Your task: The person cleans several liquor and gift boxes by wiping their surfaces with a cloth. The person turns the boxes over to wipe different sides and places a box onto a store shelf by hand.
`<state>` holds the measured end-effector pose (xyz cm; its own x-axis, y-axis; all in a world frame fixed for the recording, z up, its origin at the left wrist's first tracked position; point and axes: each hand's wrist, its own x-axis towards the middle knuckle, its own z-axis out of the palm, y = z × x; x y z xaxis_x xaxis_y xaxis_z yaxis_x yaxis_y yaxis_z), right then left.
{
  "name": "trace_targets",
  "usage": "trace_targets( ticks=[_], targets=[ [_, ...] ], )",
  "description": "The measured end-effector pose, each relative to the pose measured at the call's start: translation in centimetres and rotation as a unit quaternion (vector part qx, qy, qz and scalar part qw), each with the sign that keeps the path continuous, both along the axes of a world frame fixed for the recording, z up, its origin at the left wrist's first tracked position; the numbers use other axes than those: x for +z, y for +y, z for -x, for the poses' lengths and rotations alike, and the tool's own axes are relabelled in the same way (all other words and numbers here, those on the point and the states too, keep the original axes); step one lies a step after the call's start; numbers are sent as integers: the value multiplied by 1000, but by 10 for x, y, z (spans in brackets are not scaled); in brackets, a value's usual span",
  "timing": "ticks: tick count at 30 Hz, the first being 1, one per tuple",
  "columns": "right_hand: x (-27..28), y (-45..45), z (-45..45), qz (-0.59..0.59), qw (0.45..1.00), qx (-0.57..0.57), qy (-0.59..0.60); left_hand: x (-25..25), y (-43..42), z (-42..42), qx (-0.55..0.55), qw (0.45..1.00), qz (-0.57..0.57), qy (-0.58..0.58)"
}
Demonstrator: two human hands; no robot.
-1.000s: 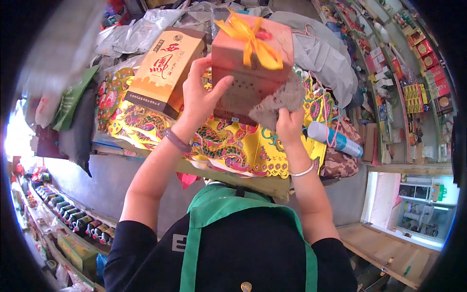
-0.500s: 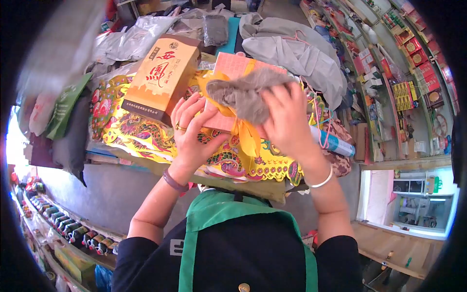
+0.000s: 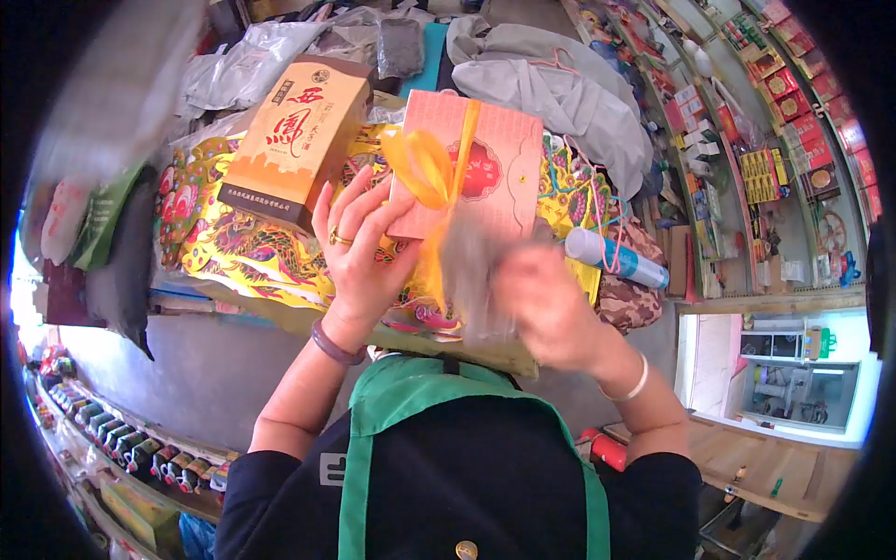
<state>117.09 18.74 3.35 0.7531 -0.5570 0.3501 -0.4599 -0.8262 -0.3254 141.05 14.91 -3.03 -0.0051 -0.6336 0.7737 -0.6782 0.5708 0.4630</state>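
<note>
A pink gift box (image 3: 509, 191) with a red oval label and a yellow ribbon (image 3: 418, 168) tied round it sits tilted at the middle of the pile. My left hand (image 3: 359, 233), wearing a ring, grips the box at its lower left corner, fingers on the left side and thumb low. Smeared by motion, my right hand (image 3: 546, 294) is closed on a grey cloth (image 3: 471, 275) at the box's lower edge. Left of the box lies a tall orange and brown carton (image 3: 299, 140) with red Chinese lettering.
Yellow dragon-patterned fabric (image 3: 257, 247) lies under the boxes. Grey plastic covers (image 3: 560, 103) are heaped behind. A blue and white roll (image 3: 616, 259) rests at the right edge of the pile. Stocked shelves (image 3: 747, 159) line the right, and bottles (image 3: 140, 455) stand at lower left.
My right hand has swept the cloth down off the box's face to its lower edge, uncovering the red label. My left hand stays at the box's left side.
</note>
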Motion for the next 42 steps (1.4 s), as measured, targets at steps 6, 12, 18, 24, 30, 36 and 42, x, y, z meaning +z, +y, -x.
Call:
trace_targets(
  ticks=[6,12,18,24,30,36,42],
  targets=[
    [74,-15,7,-248,846,-182,-436,-1,1,1,-36,999,-14,26],
    [43,-125,-58,232,962,-131,-59,-15,13,16,-58,996,15,67],
    [37,-77,-67,219,968,-112,53,-18,9,15,-51,989,-24,136],
    [33,-51,-61,10,996,86,-23,-14,0,11,-55,990,-49,120],
    [38,-147,-63,182,976,-112,-31,-13,1,12,-64,989,-13,132],
    [21,-60,-73,101,990,-85,-43,-20,4,16,-14,990,-15,142],
    [49,-27,-13,-314,946,76,-31,-10,-1,11,-63,989,-10,136]
  ],
)
